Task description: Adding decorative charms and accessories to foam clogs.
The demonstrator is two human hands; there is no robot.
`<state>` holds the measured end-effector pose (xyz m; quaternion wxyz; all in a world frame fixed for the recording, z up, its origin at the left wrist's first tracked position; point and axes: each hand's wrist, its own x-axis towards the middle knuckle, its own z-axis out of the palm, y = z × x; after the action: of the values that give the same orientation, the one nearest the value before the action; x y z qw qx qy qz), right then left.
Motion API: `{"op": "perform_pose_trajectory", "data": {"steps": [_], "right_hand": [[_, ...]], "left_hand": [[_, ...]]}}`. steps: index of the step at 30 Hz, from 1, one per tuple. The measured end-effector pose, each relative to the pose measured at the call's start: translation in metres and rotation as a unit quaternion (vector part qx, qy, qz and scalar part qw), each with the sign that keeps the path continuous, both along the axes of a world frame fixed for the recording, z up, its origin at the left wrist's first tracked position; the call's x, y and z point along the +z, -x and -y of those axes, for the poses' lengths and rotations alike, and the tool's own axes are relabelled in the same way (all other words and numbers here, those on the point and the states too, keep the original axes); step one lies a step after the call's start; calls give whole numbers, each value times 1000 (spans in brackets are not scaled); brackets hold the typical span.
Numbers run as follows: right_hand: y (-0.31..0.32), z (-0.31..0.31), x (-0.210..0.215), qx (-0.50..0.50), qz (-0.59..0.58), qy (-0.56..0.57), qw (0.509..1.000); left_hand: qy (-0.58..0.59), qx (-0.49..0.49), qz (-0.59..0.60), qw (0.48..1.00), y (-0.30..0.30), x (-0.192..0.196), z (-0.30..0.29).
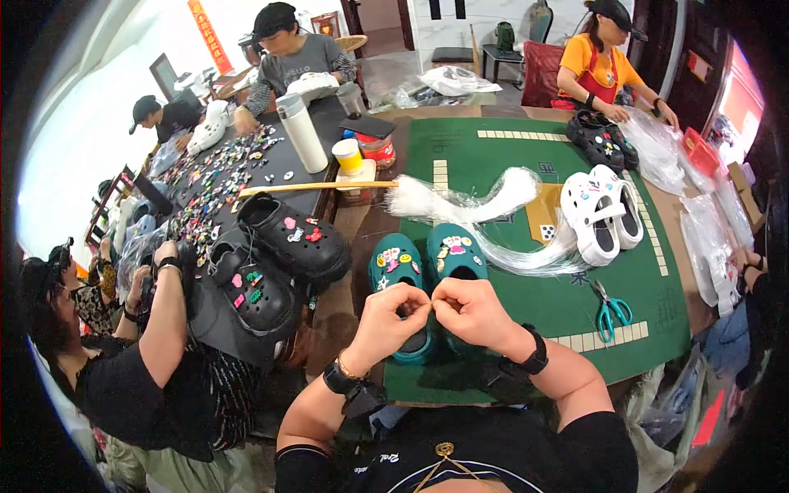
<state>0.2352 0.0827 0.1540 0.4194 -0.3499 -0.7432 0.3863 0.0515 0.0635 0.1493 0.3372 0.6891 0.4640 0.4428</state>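
Observation:
Both my hands are closed in a pinch, fingertips meeting above the heel openings of a pair of teal clogs. My left hand (394,319) is over the left clog (396,256), and my right hand (478,312) is over the right clog (454,246). Whatever lies between the fingertips is too small to make out. Colourful charms dot the toes of both clogs, which stand side by side on a green mat (526,320). Beyond them lies a bundle of clear plastic strands (423,200). Scissors (612,316) with teal handles rest near my right forearm, blades partly apart.
White clogs (593,218) sit at right on the mat, black clogs (604,140) farther back. Larger black clogs (308,242) stand at left, near scattered charms (201,181). A white bottle (302,135) and yellow cup (348,154) stand beyond. Several people work around the table.

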Motion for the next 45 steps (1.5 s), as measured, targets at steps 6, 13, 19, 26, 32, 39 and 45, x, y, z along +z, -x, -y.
{"op": "perform_pose_trajectory", "data": {"steps": [6, 13, 19, 26, 32, 39, 45], "right_hand": [[-1, -3, 7, 13, 33, -2, 999], [-3, -3, 3, 16, 64, 7, 998], [4, -1, 3, 22, 58, 0, 998], [4, -5, 4, 64, 103, -102, 987], [1, -11, -7, 32, 133, -168, 976], [-24, -20, -10, -126, 50, -100, 986], [-46, -22, -29, -125, 142, -74, 979]], "left_hand": [[-62, -2, -38, 997, 5, -1, 1], [-141, 4, -29, 990, 5, -1, 2], [-185, 26, -90, 978, 2, -6, 6], [-266, 31, -136, 954, -2, -6, 7], [-275, 78, -177, 942, 3, -8, 7], [-269, 168, -143, 937, 43, 14, 3], [-271, 346, -305, 844, 128, 48, -7]]}}
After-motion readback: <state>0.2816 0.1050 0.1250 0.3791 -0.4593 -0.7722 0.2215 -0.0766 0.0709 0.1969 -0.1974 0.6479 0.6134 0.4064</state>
